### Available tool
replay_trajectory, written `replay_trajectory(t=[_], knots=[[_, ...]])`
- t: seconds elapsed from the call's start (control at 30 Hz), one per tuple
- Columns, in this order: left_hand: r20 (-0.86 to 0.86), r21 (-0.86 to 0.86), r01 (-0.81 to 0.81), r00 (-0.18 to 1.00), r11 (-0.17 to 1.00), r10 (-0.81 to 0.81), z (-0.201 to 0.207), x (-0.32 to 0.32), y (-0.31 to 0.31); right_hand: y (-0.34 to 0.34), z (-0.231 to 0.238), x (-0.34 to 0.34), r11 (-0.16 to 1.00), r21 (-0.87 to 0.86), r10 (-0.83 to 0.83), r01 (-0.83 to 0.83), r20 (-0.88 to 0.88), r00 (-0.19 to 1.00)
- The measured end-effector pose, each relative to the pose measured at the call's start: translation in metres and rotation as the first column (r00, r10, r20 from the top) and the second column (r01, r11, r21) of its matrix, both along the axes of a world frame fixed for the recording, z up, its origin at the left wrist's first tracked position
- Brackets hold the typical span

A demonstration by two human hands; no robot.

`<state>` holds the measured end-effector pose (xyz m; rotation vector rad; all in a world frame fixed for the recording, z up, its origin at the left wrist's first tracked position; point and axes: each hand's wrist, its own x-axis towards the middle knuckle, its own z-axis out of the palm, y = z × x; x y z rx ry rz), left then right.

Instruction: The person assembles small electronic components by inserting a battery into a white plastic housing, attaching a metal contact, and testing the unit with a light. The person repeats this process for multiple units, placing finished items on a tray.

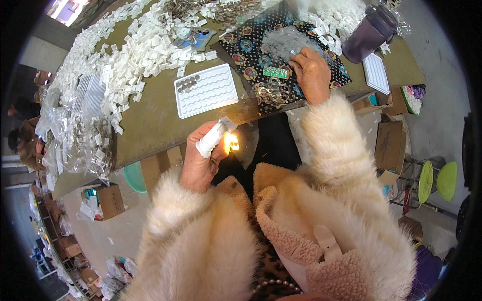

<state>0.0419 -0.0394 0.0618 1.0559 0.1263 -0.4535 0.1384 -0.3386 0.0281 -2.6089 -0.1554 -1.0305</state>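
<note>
My left hand (pixel 198 163) is closed around a small white plastic piece (pixel 228 123), held just in front of the table edge. A bright yellow light (pixel 231 142) glows beside its fingers, and a metal ring shows lower in the palm. White wrapping covers one finger. Over the patterned dark cloth (pixel 241 45), my right hand (pixel 311 72) pinches its fingertips together at the edge of a heap of small clear pieces (pixel 286 42); what they hold is too small to make out. Near it lie a green circuit board strip (pixel 275 72) and a pile of metal rings (pixel 272 94).
A white tray (pixel 208 95) with round hollows holds several coin-like discs (pixel 189 84). White plastic casings (pixel 145 55) are heaped across the table's left and back. A dark bottle (pixel 369 34) and a second white tray (pixel 375 73) stand at right. Cardboard boxes (pixel 390 143) sit below.
</note>
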Motion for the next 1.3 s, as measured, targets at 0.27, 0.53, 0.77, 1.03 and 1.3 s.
replay_trajectory(t=[0.27, 0.53, 0.77, 1.03, 1.3], knots=[[0.038, -0.074, 0.079, 0.996, 0.994, -0.076, -0.003, -0.003, 0.006, -0.005, -0.006, 0.002, 0.945, 0.303, 0.114, -0.123, 0.046, 0.992], [0.058, -0.127, 0.112, 0.993, 0.986, -0.105, -0.001, -0.010, 0.012, -0.004, -0.007, -0.004, 0.916, 0.401, 0.019, -0.023, 0.014, 1.000], [0.090, -0.134, 0.118, 0.990, 0.984, -0.106, 0.000, -0.012, 0.017, -0.007, -0.005, -0.005, 0.806, 0.529, 0.269, -0.266, 0.073, 0.960], [0.178, -0.036, 0.054, 0.983, 0.998, -0.047, -0.004, -0.012, 0.015, 0.008, 0.016, -0.019, 0.721, 0.617, 0.404, -0.314, -0.006, 0.915], [0.343, 0.250, -0.060, 0.939, 0.966, -0.031, 0.023, -0.007, -0.006, 0.069, 0.045, -0.050, 0.747, 0.449, 0.511, -0.491, 0.085, 0.855]])
